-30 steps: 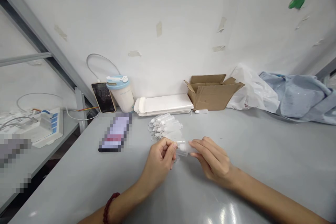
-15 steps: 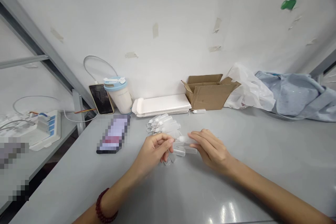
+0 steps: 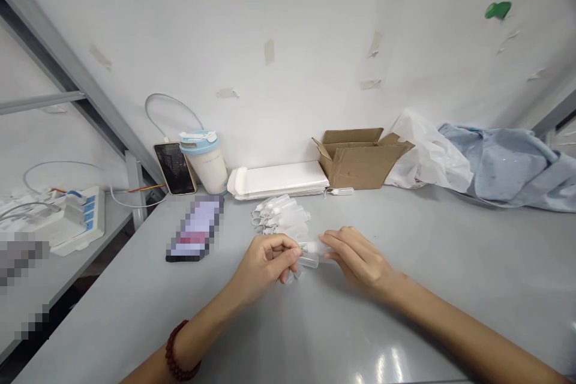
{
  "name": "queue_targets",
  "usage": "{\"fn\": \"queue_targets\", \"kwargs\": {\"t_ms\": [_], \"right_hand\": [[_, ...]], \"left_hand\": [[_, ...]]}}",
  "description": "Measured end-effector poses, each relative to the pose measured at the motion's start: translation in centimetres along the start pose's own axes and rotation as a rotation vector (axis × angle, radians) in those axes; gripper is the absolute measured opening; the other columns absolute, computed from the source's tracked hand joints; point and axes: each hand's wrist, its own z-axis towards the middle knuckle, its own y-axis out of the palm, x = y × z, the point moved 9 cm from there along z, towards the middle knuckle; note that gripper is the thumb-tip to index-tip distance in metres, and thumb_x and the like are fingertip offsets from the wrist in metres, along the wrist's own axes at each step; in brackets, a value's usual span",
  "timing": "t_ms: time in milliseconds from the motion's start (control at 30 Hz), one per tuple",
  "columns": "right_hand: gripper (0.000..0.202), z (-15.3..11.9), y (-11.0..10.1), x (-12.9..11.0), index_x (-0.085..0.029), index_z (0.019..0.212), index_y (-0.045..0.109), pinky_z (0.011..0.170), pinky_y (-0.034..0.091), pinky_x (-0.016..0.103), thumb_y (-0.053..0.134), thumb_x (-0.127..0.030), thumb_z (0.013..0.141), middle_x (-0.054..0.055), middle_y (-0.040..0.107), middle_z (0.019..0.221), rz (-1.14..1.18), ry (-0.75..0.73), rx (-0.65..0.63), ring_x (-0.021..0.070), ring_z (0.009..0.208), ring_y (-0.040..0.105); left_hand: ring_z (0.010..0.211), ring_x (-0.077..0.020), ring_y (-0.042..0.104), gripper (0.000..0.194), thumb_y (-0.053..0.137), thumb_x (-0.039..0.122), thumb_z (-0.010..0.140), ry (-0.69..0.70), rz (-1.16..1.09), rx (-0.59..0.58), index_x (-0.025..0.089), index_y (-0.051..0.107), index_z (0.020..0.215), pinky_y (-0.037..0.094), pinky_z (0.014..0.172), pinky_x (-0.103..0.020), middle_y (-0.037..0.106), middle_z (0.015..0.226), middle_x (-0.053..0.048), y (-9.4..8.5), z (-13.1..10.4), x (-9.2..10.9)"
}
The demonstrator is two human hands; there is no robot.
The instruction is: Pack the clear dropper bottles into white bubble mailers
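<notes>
- 1 small bottle (image 3: 318, 246) is between the hands, just to the near side of the bottle pile (image 3: 284, 215).
- Right hand (image 3: 362, 261) grips its body; left hand (image 3: 265, 263) is pinched shut at the nozzle end, contents unclear.
- A loose right grip or sideways tug could probably make the smooth bottle slip towards the pile.
- Its long axis runs roughly left-right, nozzle pointing left.

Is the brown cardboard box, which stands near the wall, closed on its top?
No, the cardboard box stands with its top flaps raised and spread apart, so its opening shows.
</notes>
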Motion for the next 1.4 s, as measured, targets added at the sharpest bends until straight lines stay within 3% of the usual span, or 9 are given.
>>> {"fn": "queue_targets", "kwargs": {"t_ms": [100, 200, 400, 533, 733, 900, 1167, 1400], "right_hand": [[0.023, 0.1, 1.1, 1.2, -0.012, 0.113, 0.045, 0.062, 0.041, 0.033, 0.043, -0.015, 0.09, 0.011, 0.06, 0.084, -0.045, 0.011, -0.138, 0.0198, 0.073, 0.05], [0.031, -0.2, 1.5, 4.4, -0.012, 0.117, 0.044, 0.072, 0.043, 0.038, 0.042, -0.029, 0.091, 0.016, 0.057, 0.102, -0.099, 0.111, -0.214, 0.0254, 0.09, 0.051], [0.051, -2.8, 1.9, 12.5, -0.014, 0.13, 0.035, 0.088, 0.04, 0.046, 0.035, -0.047, 0.091, 0.018, 0.047, 0.127, -0.269, 0.413, -0.318, 0.0313, 0.115, 0.043], [0.059, -4.8, 3.1, 15.3, -0.017, 0.136, 0.028, 0.093, 0.037, 0.048, 0.029, -0.054, 0.091, 0.015, 0.041, 0.137, -0.276, 0.547, -0.458, 0.0313, 0.124, 0.036], [0.058, -5.6, 3.6, 16.0, -0.019, 0.138, 0.027, 0.093, 0.036, 0.049, 0.028, -0.053, 0.091, 0.015, 0.041, 0.137, -0.248, 0.569, -0.484, 0.0312, 0.126, 0.035], [0.05, -5.4, 3.4, 16.1, -0.018, 0.134, 0.031, 0.088, 0.04, 0.047, 0.029, -0.045, 0.093, 0.016, 0.05, 0.123, -0.228, 0.548, -0.436, 0.0286, 0.11, 0.049], [0.032, -5.3, 3.3, 16.2, -0.012, 0.114, 0.054, 0.078, 0.044, 0.042, 0.037, -0.026, 0.09, 0.014, 0.052, 0.096, -0.214, 0.465, -0.345, 0.0276, 0.089, 0.05], [0.028, -5.2, 2.9, 16.1, -0.013, 0.098, 0.058, 0.075, 0.043, 0.04, 0.044, -0.036, 0.089, 0.015, 0.054, 0.098, -0.221, 0.471, -0.313, 0.0271, 0.088, 0.05]], "left_hand": [[0.043, -0.0062, 0.045, 0.019, 0.057, 0.028, 0.079, -0.01, 0.033, -0.057, 0.012, 0.062, 0.068, 0.037, 0.045, -0.019, 0.056, 0.056, 0.001, 0.2, -0.2, 0.4], [0.044, -0.0067, 0.046, 0.02, 0.057, 0.027, 0.079, -0.007, 0.062, -0.067, 0.012, 0.064, 0.068, 0.037, 0.046, -0.019, 0.057, 0.057, 0.0, -0.3, -0.3, 1.1], [0.044, -0.0059, 0.043, 0.022, 0.059, 0.029, 0.078, 0.031, 0.026, 0.258, 0.014, 0.061, 0.062, 0.035, 0.046, -0.019, 0.053, 0.054, 0.003, -4.9, 0.4, 1.2], [0.042, -0.0056, 0.041, 0.022, 0.06, 0.035, 0.076, 0.012, 0.016, 0.363, 0.014, 0.063, 0.07, 0.032, 0.042, -0.019, 0.055, 0.057, 0.003, -6.6, 1.0, -0.5], [0.04, -0.0056, 0.04, 0.032, 0.059, 0.042, 0.077, -0.023, 0.088, 0.38, 0.013, 0.061, 0.063, 0.032, 0.042, -0.018, 0.052, 0.051, 0.003, -6.8, 1.4, -1.4], [0.039, -0.0064, 0.041, 0.037, 0.057, 0.045, 0.077, -0.051, 0.108, 0.427, 0.013, 0.06, 0.06, 0.034, 0.042, -0.019, 0.052, 0.049, 0.002, -6.9, 1.1, -1.2], [0.038, -0.0058, 0.04, 0.036, 0.056, 0.044, 0.078, -0.034, 0.08, 0.471, 0.012, 0.06, 0.062, 0.033, 0.04, -0.018, 0.049, 0.049, 0.004, -7.1, 0.7, -0.8], [0.04, -0.0053, 0.04, 0.035, 0.055, 0.042, 0.08, -0.007, 0.097, 0.452, 0.013, 0.059, 0.06, 0.034, 0.042, -0.017, 0.048, 0.048, 0.004, -6.4, 0.4, 0.1]]}}
